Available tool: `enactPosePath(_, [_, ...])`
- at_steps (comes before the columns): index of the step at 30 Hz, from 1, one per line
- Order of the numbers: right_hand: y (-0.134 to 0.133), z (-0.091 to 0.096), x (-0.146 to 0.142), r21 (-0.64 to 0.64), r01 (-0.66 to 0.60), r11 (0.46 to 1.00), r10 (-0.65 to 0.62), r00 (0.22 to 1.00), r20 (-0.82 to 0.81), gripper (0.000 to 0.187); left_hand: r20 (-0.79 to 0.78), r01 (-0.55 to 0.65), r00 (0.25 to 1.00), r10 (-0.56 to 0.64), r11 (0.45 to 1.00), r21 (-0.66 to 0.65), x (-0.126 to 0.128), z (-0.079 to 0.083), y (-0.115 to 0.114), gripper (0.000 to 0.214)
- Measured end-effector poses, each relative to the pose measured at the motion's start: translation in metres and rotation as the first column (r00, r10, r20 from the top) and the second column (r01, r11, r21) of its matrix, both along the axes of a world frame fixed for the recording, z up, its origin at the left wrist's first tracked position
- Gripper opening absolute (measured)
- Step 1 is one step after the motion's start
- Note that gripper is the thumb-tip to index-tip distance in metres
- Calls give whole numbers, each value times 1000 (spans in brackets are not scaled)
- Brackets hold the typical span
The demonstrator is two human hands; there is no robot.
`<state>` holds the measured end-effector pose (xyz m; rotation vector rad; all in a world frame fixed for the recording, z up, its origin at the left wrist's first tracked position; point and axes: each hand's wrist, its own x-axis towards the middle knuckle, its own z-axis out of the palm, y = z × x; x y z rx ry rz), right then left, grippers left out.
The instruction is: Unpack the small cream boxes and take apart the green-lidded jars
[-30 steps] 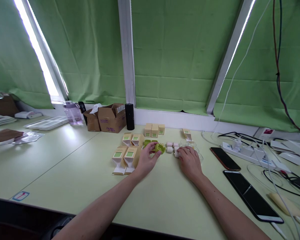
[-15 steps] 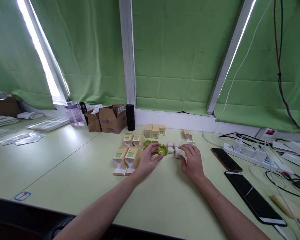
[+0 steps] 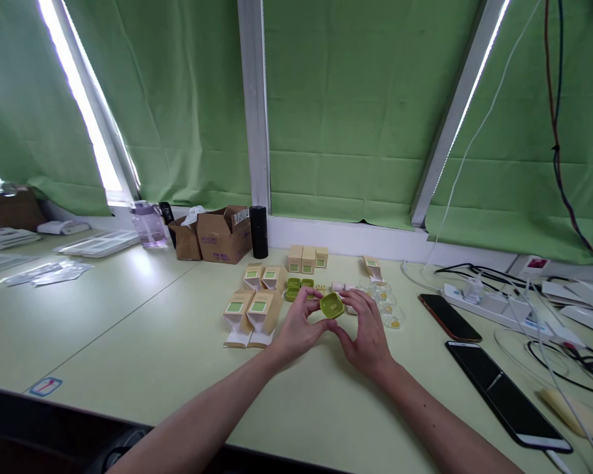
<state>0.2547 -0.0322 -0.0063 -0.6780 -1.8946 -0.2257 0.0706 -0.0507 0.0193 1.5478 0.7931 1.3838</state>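
A small green square container [image 3: 332, 305] is tilted so that its hollow inside faces me. My left hand [image 3: 300, 324] grips its left side between thumb and fingers. On the other side, the curled fingers and thumb of my right hand [image 3: 367, 334] close on its right edge; whether a small piece is also inside that hand is hidden. Just behind sit several more green containers [image 3: 293, 293] in a group. White round pieces [image 3: 338, 286] stand partly hidden behind my right hand. Beside it lie clear plastic pieces with yellow spots [image 3: 394, 318].
Several open small cartons [image 3: 263, 307] stand to the left, with closed ones [image 3: 307, 258] farther back. A black cylinder [image 3: 258, 232] and a cardboard box [image 3: 223, 236] are near the wall. Two phones [image 3: 507, 395], a power strip [image 3: 499, 306] and loose cables lie at right.
My right hand has moved left from the white pieces to the green container. My left hand has brought the container slightly right and tilted it, uncovering the clear plastic pieces.
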Motion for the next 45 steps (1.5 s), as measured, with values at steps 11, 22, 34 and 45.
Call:
enactPosePath(11, [-1, 2, 1, -37, 6, 999, -8, 999, -43, 42, -189, -67, 980, 65, 998, -2, 6, 1, -8, 46])
enactPosePath(22, [-6, 10, -2, -69, 12, 998, -16, 999, -52, 37, -263, -98, 959, 104, 995, 35, 6, 2, -9, 36])
enactPosePath(34, [-11, 15, 1, -96, -1, 995, -5, 998, -64, 42, -326, -158, 925, 194, 978, 135, 0, 4, -8, 26])
enactPosePath(45, [-12, 13, 0, -194, -119, 974, 99, 989, -107, 41, -299, -198, 903, 308, 917, 348, -2, 0, -3, 16])
